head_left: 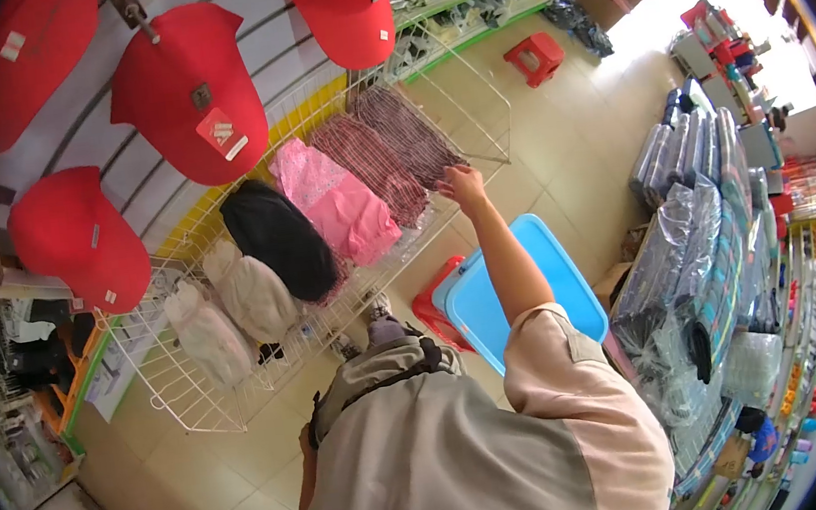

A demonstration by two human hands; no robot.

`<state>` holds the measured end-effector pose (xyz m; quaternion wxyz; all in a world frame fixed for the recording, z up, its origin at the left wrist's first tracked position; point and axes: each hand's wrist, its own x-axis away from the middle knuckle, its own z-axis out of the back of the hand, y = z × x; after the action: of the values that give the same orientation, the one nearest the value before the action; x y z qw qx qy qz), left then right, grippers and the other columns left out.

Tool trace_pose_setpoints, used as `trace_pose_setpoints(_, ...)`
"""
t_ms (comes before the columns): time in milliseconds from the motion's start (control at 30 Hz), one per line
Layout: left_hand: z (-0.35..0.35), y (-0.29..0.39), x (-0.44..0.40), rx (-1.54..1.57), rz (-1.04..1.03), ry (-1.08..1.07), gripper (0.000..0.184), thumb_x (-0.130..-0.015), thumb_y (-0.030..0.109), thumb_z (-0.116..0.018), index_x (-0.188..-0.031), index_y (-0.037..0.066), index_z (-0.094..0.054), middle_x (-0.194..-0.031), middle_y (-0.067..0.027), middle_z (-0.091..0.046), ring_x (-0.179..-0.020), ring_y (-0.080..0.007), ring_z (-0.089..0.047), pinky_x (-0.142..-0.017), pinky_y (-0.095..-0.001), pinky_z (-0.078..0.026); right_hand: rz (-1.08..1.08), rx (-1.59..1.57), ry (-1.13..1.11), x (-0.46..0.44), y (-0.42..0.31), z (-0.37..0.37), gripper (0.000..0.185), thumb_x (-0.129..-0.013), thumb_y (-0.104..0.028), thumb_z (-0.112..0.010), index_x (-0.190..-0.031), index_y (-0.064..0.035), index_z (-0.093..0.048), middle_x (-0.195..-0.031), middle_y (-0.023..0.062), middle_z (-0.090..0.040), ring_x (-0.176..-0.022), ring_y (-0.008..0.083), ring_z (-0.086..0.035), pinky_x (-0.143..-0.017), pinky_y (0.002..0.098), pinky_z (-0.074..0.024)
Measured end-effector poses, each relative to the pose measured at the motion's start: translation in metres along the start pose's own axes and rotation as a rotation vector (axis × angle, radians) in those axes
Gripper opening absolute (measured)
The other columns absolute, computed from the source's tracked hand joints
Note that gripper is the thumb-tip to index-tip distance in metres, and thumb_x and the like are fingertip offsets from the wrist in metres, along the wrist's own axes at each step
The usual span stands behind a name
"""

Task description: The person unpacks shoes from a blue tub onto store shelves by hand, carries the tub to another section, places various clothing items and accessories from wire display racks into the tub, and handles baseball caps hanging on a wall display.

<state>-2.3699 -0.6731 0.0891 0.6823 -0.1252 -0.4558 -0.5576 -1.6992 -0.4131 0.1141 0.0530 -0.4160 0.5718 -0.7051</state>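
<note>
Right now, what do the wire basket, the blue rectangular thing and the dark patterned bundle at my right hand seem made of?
Wire basket: probably metal with a white coating, from its thin bars. Blue rectangular thing: likely smooth plastic, from its even colour and raised rim. Dark patterned bundle: seemingly fabric, matte, with fine woven-looking lines; fibre unclear.
</note>
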Motion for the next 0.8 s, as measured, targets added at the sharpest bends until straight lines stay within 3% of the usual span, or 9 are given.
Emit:
trace_pose_setpoints(233, 0.08, 0.042, 0.148, -0.46, 0.153, -0.008, 0.038, -0.075, 0.042, -0.065, -0.08, 0.005, -0.072, -0.079, -0.0181, -0.067, -0.075, -0.0358, -0.065, -0.07, -0.045, -0.05, -0.258, 0.127, 0.089, -0.053, 0.016, -0.02, 0.038, -0.089, -0.014, -0.063, -0.122, 0.0024, -0.053, -0.097, 0.0145, -0.064, -0.078, 0.0292, -0.07, -0.057, 0.037, -0.0572)
trace_pose_setpoints(367, 0.096, 0.076, 0.183, -0.597, 0.197, -0.003, 0.039, -0.072, 0.043, -0.068, -0.078, 0.006, -0.073, -0.078, -0.0195, -0.068, -0.075, -0.0383, -0.066, -0.069, -0.0466, -0.051, -0.374, -0.156, 0.031, -0.065, 0.027, -0.017, 0.038, -0.089, -0.012, -0.062, -0.124, -0.0003, -0.053, -0.101, 0.0134, -0.063, -0.08, 0.0298, -0.07, -0.057, 0.0373, -0.0571)
trace_pose_setpoints(533, 0.097, 0.11, 0.186, -0.679, 0.201, 0.043, 0.04, -0.067, 0.046, -0.072, -0.075, 0.006, -0.075, -0.076, -0.0208, -0.068, -0.074, -0.0406, -0.068, -0.068, -0.048, -0.051, -0.304, -0.114, 0.004, -0.071, 0.031, -0.018, 0.042, -0.09, -0.011, -0.061, -0.129, -0.0004, -0.052, -0.111, 0.0144, -0.061, -0.079, 0.029, -0.07, -0.055, 0.0349, -0.0564)
trace_pose_setpoints(733, 0.115, 0.138, 0.187, -0.585, 0.283, -0.095, 0.048, -0.067, 0.051, -0.072, -0.079, 0.004, -0.075, -0.077, -0.0222, -0.068, -0.075, -0.0401, -0.068, -0.069, -0.047, -0.052, -0.287, 0.012, 0.043, -0.076, 0.029, -0.018, 0.043, -0.09, -0.016, -0.064, -0.129, -0.0007, -0.056, -0.098, 0.0105, -0.066, -0.069, 0.0195, -0.067, -0.048, 0.0273, -0.0528)
trace_pose_setpoints(800, 0.114, 0.135, 0.185, -0.569, 0.307, -0.103, 0.053, -0.068, 0.054, -0.071, -0.083, 0.004, -0.075, -0.078, -0.0222, -0.069, -0.077, -0.0399, -0.069, -0.07, -0.0472, -0.052, -0.144, 0.058, 0.062, -0.071, 0.023, -0.017, 0.046, -0.09, -0.019, -0.067, -0.131, -0.0016, -0.057, -0.093, 0.008, -0.066, -0.064, 0.0151, -0.063, -0.049, 0.027, -0.0524)
